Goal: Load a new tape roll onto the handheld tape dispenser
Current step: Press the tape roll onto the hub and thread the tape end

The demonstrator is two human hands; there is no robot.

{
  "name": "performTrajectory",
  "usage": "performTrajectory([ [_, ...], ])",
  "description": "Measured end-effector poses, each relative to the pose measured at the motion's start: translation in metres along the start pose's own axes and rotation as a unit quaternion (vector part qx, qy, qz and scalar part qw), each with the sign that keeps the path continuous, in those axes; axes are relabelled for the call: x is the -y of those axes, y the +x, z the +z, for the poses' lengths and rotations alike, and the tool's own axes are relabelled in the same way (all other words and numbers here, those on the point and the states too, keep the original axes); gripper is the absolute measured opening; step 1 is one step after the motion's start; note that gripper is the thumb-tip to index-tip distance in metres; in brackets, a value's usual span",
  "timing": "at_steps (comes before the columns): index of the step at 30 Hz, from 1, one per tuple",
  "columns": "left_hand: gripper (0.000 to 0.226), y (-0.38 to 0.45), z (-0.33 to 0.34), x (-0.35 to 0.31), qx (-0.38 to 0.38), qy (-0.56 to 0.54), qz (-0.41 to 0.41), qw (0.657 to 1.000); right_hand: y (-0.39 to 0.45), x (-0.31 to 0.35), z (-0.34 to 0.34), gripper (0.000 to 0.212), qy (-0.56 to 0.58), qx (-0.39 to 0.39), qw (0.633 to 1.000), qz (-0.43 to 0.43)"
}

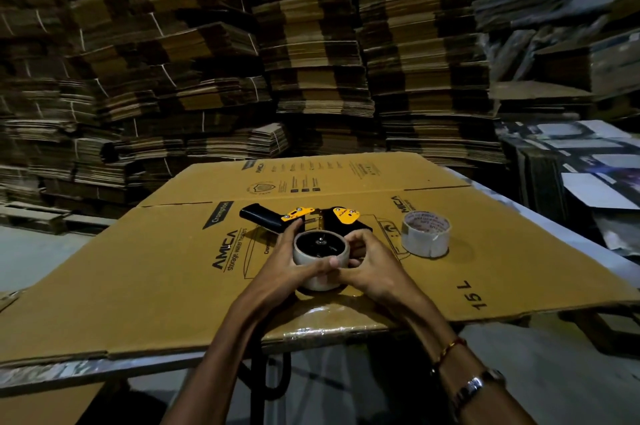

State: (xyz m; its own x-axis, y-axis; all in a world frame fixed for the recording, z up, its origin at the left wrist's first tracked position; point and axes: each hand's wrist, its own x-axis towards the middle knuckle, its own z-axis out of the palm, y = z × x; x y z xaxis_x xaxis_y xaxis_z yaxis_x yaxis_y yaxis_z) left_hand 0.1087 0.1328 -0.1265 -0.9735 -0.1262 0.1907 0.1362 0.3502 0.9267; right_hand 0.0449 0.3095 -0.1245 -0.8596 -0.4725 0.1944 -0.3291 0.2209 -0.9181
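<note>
A black and yellow handheld tape dispenser lies on its side on a flattened cardboard box. A pale tape roll sits on the dispenser's black hub, open side up. My left hand wraps the roll's left and front side. My right hand grips its right side, and the thumbs meet at the front. A second clear tape roll stands on the cardboard to the right, apart from both hands.
The cardboard lies over a table whose front edge shows taped trim. Tall stacks of flattened cartons fill the background. More boxes and sheets sit at the right. The floor shows below the table.
</note>
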Motion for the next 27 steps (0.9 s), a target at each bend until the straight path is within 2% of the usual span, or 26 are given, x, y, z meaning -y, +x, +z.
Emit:
performTrajectory([
  [4,0.091,-0.0048,-0.0027,0.0021,-0.045,-0.055,0.017,0.997,-0.0004,-0.0037,0.002,0.073,-0.024,-0.031,0.999,0.007],
  [10,0.096,-0.0057,-0.0072,0.0044,-0.022,-0.065,0.004,0.998,-0.0002,-0.0024,-0.0007,0.065,0.034,-0.007,0.999,0.018],
  [13,0.091,-0.0046,-0.0062,0.0047,-0.017,-0.064,0.005,0.998,0.0007,-0.0021,-0.0014,0.064,0.052,0.0,0.998,0.031],
  [22,0.072,-0.0021,-0.007,0.0055,-0.016,-0.081,-0.007,0.997,0.0027,-0.0072,0.0016,0.064,-0.015,-0.059,0.998,0.022],
  [27,0.071,-0.0032,-0.0063,0.0048,-0.024,-0.068,-0.007,0.997,0.0052,-0.006,-0.0009,0.061,0.02,-0.033,0.999,0.031],
])
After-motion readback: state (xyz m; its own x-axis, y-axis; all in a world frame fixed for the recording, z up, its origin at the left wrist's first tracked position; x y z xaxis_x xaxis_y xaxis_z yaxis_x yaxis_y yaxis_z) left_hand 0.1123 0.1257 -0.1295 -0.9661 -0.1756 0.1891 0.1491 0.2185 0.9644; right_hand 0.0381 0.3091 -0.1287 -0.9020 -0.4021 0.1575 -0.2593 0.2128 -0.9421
